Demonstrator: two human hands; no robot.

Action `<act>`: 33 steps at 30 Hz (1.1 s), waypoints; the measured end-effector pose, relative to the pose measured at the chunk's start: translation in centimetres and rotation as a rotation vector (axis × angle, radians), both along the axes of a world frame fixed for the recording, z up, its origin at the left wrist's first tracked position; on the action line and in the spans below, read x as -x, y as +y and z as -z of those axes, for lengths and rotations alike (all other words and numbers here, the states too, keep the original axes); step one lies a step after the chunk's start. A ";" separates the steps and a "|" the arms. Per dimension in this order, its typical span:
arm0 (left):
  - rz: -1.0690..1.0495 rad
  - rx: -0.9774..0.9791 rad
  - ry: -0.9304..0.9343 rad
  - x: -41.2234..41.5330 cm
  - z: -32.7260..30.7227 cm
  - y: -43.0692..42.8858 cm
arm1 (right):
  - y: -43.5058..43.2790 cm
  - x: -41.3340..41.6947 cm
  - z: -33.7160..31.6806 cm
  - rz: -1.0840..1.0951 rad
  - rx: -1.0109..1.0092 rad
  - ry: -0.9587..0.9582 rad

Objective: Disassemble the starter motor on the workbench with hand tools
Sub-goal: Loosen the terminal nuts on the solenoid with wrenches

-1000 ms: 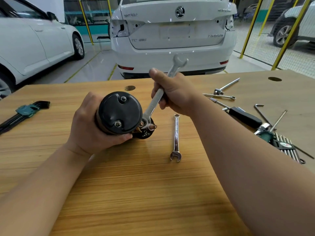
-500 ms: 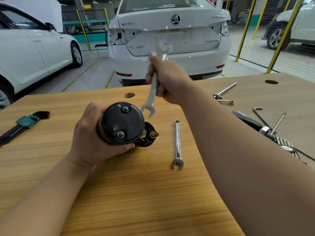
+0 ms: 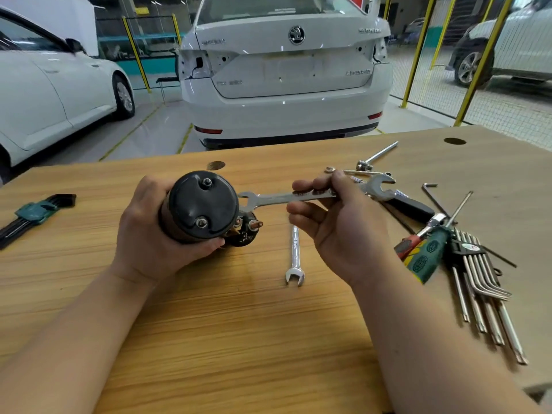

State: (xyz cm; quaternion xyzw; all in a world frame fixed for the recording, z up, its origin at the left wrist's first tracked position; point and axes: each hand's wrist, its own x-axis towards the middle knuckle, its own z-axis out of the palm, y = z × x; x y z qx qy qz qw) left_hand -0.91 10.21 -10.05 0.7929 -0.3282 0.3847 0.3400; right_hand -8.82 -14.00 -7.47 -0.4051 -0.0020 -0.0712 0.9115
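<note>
The black starter motor (image 3: 203,204) lies on its side on the wooden workbench (image 3: 239,324), its round end cap with two studs facing me. My left hand (image 3: 149,234) grips its body from the left. My right hand (image 3: 343,222) holds a double open-end wrench (image 3: 283,198) level, pinched between thumb and fingers near its middle. The wrench's left jaw sits just right of the end cap, above the solenoid terminals (image 3: 251,227).
A combination wrench (image 3: 295,252) lies on the bench in front of my right hand. To the right lie a hex key set (image 3: 478,279), a green-handled screwdriver (image 3: 427,255), a black-handled tool (image 3: 412,207) and a socket bar (image 3: 376,156). Another hex key set (image 3: 33,213) lies far left. White cars stand beyond.
My right hand has come down and turned the wrench from upright to level, its jaw now beside the end cap. The left hand keeps its hold on the motor.
</note>
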 end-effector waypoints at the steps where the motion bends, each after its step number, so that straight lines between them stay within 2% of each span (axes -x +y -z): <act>1: -0.003 -0.001 -0.004 0.0 0.0 0.0 | 0.3 0.2 0.2 0.016 0.010 -0.009; 11: -0.054 0.000 -0.033 -0.1 0.2 -0.3 | 2.1 2.0 1.8 0.223 0.100 -0.002; 16: -0.028 0.024 -0.001 0.1 0.1 -0.4 | 2.9 1.9 2.4 0.258 0.057 0.010; 21: -0.058 0.020 -0.026 0.0 0.2 -0.5 | 2.7 1.8 2.6 0.312 0.104 0.002; 26: -0.059 0.011 -0.035 -0.1 0.3 -0.4 | 2.4 1.0 2.8 0.230 0.022 0.066; 33: -0.012 0.004 -0.032 -0.1 0.0 -0.3 | -0.2 -2.2 0.7 -0.013 0.164 0.070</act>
